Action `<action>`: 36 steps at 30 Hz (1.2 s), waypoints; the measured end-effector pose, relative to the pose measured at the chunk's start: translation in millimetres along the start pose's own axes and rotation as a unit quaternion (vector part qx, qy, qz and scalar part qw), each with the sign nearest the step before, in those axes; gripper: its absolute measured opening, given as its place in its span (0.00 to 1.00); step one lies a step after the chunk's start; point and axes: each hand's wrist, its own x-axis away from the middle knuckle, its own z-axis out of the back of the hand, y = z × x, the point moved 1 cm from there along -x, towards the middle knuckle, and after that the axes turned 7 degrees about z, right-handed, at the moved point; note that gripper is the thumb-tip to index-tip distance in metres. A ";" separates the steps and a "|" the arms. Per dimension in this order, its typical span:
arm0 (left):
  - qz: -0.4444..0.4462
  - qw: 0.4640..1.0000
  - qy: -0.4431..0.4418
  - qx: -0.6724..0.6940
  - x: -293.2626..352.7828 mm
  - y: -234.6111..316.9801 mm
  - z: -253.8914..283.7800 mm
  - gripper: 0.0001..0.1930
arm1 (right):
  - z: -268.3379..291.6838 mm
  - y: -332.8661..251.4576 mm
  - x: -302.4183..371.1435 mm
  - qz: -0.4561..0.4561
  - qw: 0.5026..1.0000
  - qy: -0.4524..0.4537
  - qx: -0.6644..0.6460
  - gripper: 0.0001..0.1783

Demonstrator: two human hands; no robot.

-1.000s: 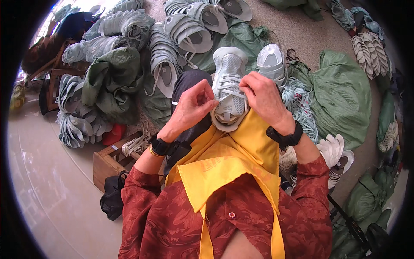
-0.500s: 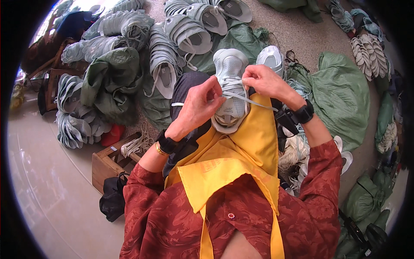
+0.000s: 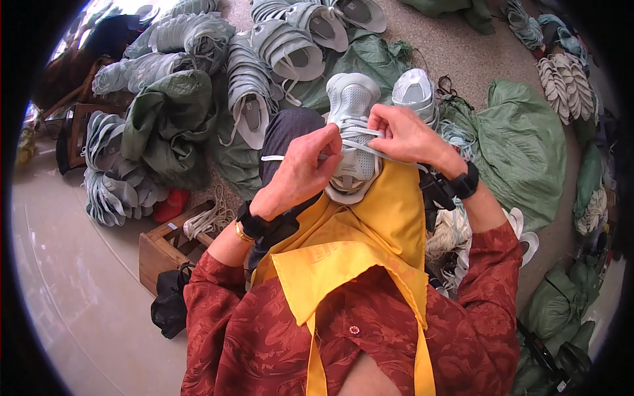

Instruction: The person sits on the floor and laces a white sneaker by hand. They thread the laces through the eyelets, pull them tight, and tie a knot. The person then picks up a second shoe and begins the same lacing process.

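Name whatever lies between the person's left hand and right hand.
The head view shows the pale grey shoe with its laces between the left hand and the right hand.

The left hand hides the left side of the grey shoe and a stretch of lace, so its grip there cannot be told; its tucked fingers are out of sight. The right hand covers its own curled fingers and part of the shoe's right edge. The left forearm and sleeve block one end of the wooden box, while the right sleeve covers some of the white shoe parts. The upper edge cuts off a green sack and the farthest stacked shoe uppers; the lower edge crops the red shirt and the apron straps. A yellowish thing at the left rim is too blurred to tell.
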 end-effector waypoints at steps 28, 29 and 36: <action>0.108 0.994 0.007 -0.008 19.9 -4.6 21.1 0.09 | 2.1 -17.3 52.9 0.009 0.991 0.131 -0.031 0.08; 0.115 0.993 0.002 -0.023 18.6 -2.9 22.0 0.08 | 8.0 -18.7 46.9 0.039 0.989 0.144 -0.017 0.08; 0.123 0.990 0.002 -0.066 15.6 11.3 27.0 0.05 | 20.1 -19.5 -20.3 0.259 0.912 0.281 0.151 0.06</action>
